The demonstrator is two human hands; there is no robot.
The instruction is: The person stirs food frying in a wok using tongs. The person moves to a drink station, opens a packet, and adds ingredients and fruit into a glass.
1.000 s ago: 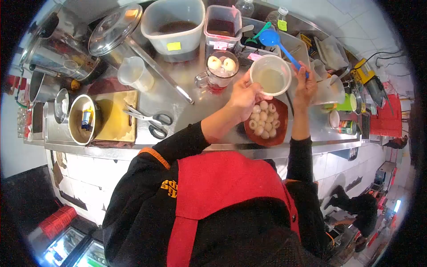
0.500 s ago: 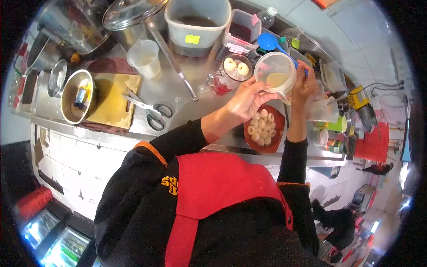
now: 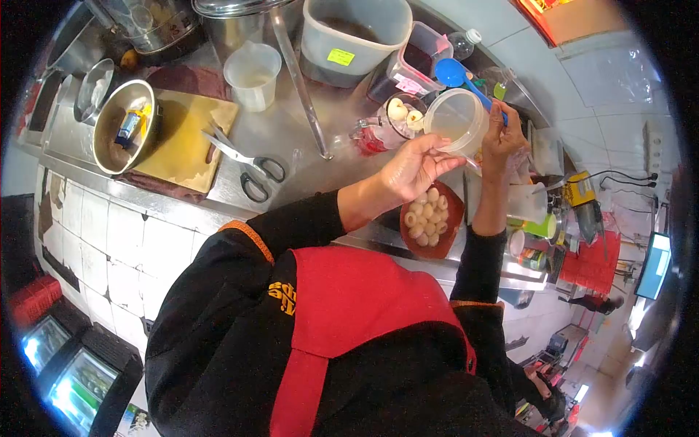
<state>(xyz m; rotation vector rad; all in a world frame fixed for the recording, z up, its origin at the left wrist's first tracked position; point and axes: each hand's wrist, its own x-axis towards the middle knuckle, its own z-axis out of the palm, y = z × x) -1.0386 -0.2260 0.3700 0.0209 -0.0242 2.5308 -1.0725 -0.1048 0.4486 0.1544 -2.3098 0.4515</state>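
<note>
My left hand (image 3: 416, 169) grips a clear plastic tub (image 3: 459, 125) by its lower side, its open mouth facing up toward me. The tub contains a little pale liquid. In my right hand (image 3: 504, 138), just beside the tub, is the handle of a blue ladle (image 3: 451, 73); its bowl is above the tub's far rim. Left of the tub stands a glass mug (image 3: 371, 140) with something red low inside and pale round fruits (image 3: 405, 113) on top. Below my hands, a reddish-brown bowl (image 3: 453, 234) holds several peeled, lychee-like fruits (image 3: 429, 217).
Scissors (image 3: 251, 162) lie by a yellow cutting board (image 3: 191, 135) and a metal bowl (image 3: 102, 138). A plastic measuring jug (image 3: 253, 76), a grey bucket (image 3: 364, 54) and a tub of dark liquid (image 3: 419, 54) stand behind. Bottles and cups crowd the right side.
The view has shifted, so the counter things appear moved. My left hand sits slightly lower against the tub, and the tub's mouth is turned a little differently. Both hands keep their grips.
</note>
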